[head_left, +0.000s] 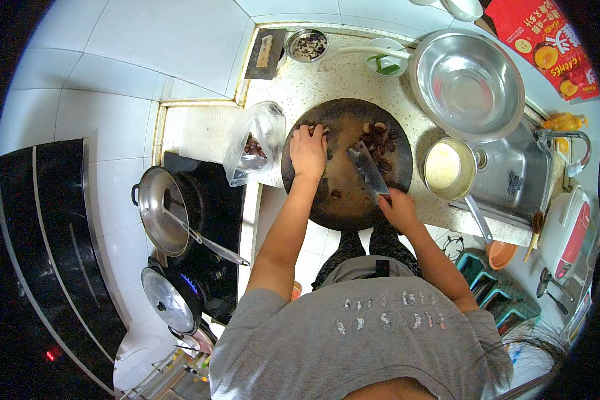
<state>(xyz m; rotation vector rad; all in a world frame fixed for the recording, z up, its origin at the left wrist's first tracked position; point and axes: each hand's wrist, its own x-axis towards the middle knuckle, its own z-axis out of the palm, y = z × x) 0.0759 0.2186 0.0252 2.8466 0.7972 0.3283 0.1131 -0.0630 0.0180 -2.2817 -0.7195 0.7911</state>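
Observation:
A round dark wooden cutting board (343, 183) lies on the counter in front of me. My right hand (400, 211) grips the handle of a cleaver (368, 171), its broad blade pointing up and left over the board. Beside the blade, at the board's right, sits a pile of reddish-brown rounded pieces (380, 143), perhaps chestnuts or mushrooms. At the upper left of the board, my left hand (309, 152) is closed, fingers curled over brown pieces that show at its fingertips. What exactly it holds is mostly hidden. A clear plastic bag (255, 143) with similar brown pieces stands left of the board.
A large steel basin (467, 83) and a pot (449, 170) stand on the right by the sink (513, 180). A steel bowl (307, 45) and a small dish with green pieces (387, 63) are behind. On the left stove are a wok (163, 210) and a lidded pot (169, 300) over a blue flame.

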